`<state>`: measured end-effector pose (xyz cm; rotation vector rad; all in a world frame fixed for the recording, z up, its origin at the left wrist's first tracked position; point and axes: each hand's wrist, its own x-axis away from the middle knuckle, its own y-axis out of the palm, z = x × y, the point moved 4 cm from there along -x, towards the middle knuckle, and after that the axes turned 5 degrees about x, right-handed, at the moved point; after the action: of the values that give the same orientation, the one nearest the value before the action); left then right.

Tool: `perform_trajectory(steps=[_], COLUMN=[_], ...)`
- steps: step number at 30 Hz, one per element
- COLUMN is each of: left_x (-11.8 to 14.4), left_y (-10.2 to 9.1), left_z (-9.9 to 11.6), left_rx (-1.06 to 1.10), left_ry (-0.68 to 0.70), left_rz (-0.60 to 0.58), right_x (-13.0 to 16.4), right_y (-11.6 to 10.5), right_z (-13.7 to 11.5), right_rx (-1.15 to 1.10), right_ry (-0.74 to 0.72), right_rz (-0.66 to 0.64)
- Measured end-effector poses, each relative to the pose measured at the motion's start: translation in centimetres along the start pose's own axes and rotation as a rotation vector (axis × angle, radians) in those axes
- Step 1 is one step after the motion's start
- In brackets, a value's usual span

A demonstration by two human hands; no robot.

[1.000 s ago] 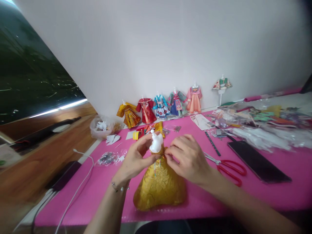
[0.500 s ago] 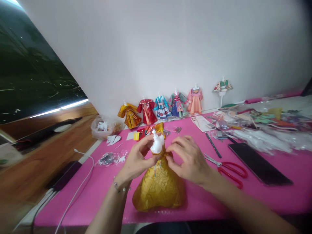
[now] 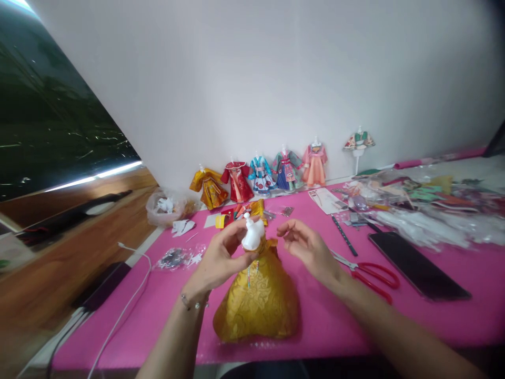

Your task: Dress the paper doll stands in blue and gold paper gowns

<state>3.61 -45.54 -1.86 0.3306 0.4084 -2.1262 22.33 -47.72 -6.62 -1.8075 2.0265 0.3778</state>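
A small white mannequin bust point(image 3: 252, 233) wears a golden brocade skirt point(image 3: 256, 297) that spreads out on the pink mat point(image 3: 394, 321). My left hand point(image 3: 219, 258) grips the bust at its waist from the left side. My right hand point(image 3: 307, 250) hovers just right of the bust, fingers loosely curled and apart, holding nothing and a little clear of the fabric.
Red-handled scissors point(image 3: 371, 276) and a black phone point(image 3: 418, 266) lie to the right. A row of dressed miniature mannequins point(image 3: 260, 176) stands along the wall. Plastic packets and fabric scraps point(image 3: 426, 205) crowd the far right; a bag point(image 3: 168, 206) and white cable point(image 3: 122, 310) sit left.
My right hand has let go of the skirt's waist and drawn back to the right, fingers opening. My left hand keeps its grip on the bust.
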Motion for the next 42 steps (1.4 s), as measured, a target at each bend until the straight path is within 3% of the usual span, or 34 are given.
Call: perform_trajectory(steps=[3, 6, 12, 18, 27, 30, 34, 36, 38, 40, 42], left_x=[0.0, -0.1, -0.4, -0.4, -2.1, -3.3, -4.9, -5.3, -5.2, -4.7, -4.1], left_y=[-0.1, 0.0, 0.2, 0.2, 1.8, 1.7, 0.1, -1.3, -3.0, -4.4, -5.2], left_z=[0.0, 0.0, 0.1, -0.2, 1.1, 1.6, 2.2, 2.5, 2.8, 2.9, 3.1], left_rx=[-0.002, 0.008, 0.032, 0.047, -0.145, -0.166, -0.109, -0.037, 0.015, 0.037, 0.028], left_ry=[-0.003, -0.006, -0.007, -0.007, 0.055, 0.038, 0.048, 0.064, 0.085, 0.089, 0.066], left_rz=[-0.002, -0.010, -0.044, -0.046, 0.019, 0.115, 0.176, 0.173, 0.187, 0.209, 0.238], right_x=[0.5, 0.8, 1.0, 3.9, 7.4, 8.0, 7.9, 7.2, 6.0, 4.3, 2.3], right_y=[-0.5, 0.1, 0.9, 1.4, 5.8, 7.2, 6.7, 5.0, 2.8, 0.6, -1.2], right_z=[-1.2, -2.6, -3.4, -5.4, -6.3, -6.1, -6.2, -5.8, -4.9, -3.2, -0.8], right_rx=[0.057, 0.252, 0.454, 0.544, 0.710, 0.615, 0.154, -0.024, -0.118, -0.125, 0.004], right_ry=[-0.196, -0.393, -0.441, -0.624, -0.749, -0.670, -0.251, -0.002, 0.155, 0.219, 0.244], right_rz=[0.092, 0.019, -0.012, -0.076, -0.248, -0.360, -0.542, -0.537, -0.485, -0.452, -0.391])
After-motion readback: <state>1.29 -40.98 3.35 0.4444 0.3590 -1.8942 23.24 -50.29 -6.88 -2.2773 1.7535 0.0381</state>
